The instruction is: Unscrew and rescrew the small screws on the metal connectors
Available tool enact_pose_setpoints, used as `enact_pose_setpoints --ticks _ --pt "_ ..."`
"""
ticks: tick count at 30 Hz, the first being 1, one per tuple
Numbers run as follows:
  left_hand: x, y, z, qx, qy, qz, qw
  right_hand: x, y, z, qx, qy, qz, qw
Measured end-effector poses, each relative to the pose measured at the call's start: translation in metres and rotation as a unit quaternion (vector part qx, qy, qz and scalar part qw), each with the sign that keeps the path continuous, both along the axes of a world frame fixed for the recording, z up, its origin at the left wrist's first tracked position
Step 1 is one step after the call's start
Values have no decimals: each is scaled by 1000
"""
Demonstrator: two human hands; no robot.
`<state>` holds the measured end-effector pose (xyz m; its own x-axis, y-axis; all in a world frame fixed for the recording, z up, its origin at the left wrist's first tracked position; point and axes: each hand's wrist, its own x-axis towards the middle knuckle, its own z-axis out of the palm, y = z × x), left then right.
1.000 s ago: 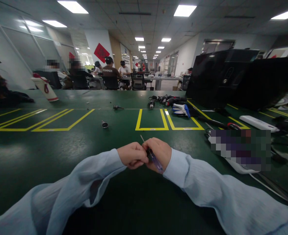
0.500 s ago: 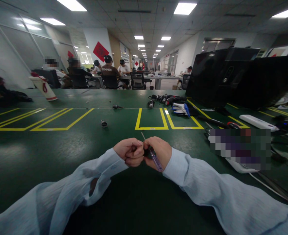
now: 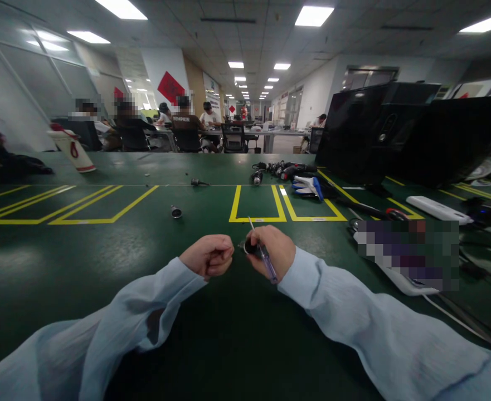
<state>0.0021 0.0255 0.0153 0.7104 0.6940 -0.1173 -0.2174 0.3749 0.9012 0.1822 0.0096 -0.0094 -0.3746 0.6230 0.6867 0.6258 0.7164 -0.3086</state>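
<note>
My right hand (image 3: 277, 250) is closed around a screwdriver (image 3: 269, 265) with a clear purple handle, its thin shaft pointing up and away from me. The same fingers also hold a small dark round part (image 3: 250, 247) with a metal rim, its opening turned partly toward me. To the left, my left hand (image 3: 210, 256) is closed with thumb and fingers pressed together; whatever they may hold is hidden. A small gap separates the two hands above the green table (image 3: 145, 278). Farther off lies a similar round metal-rimmed part (image 3: 176, 212).
A small dark plug-like part (image 3: 198, 182) lies beyond. Bundled black cables (image 3: 285, 169) and a white-blue glove (image 3: 307, 186) lie at the back. Rightward are a power strip (image 3: 437, 209), a pixelated object (image 3: 408, 253) and a black computer case (image 3: 354, 131). A paper cup (image 3: 76, 149) stands left.
My hands have come apart: the left moved left, still closed. The dark round part now shows in my right hand beside the screwdriver, where the fingers covered it before.
</note>
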Motion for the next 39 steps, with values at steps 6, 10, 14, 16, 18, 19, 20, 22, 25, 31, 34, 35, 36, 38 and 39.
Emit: enact_pose_setpoints --ticks 6,10,14,16,18,19,20,22,25,31,34,35,36,38,39 --pt "16 -10 -17 40 99 36 994 24 71 -12 -20 46 -202 978" --pt "21 -11 -19 106 160 46 980 34 116 -23 -42 47 -262 963" --pt "12 -2 -20 182 216 105 954 37 140 -28 -65 33 -289 955" --pt "3 7 -22 218 240 152 934 37 146 -30 -80 22 -294 952" --pt "-10 20 -24 257 266 228 901 37 149 -32 -97 11 -297 950" --pt "-19 28 -25 273 281 280 876 36 150 -32 -104 7 -298 949" --pt "-30 37 -26 284 300 335 847 36 151 -33 -111 3 -299 948" --pt "-55 53 -26 294 340 431 782 36 151 -35 -118 1 -302 946" --pt "-94 73 -25 318 389 485 716 36 150 -36 -118 11 -299 947" --pt "-130 104 -30 394 472 437 657 38 125 -26 -83 62 -272 957" --pt "-131 125 -35 461 524 381 606 39 87 -23 -69 80 -244 964" --pt "-132 131 -37 478 537 358 596 39 71 -22 -71 83 -231 967" --pt "-133 138 -38 488 547 335 592 39 54 -23 -76 86 -216 970" --pt "-135 147 -40 498 565 288 591 39 21 -24 -93 83 -186 975" --pt "-136 150 -40 500 574 268 590 39 5 -24 -106 82 -168 977"
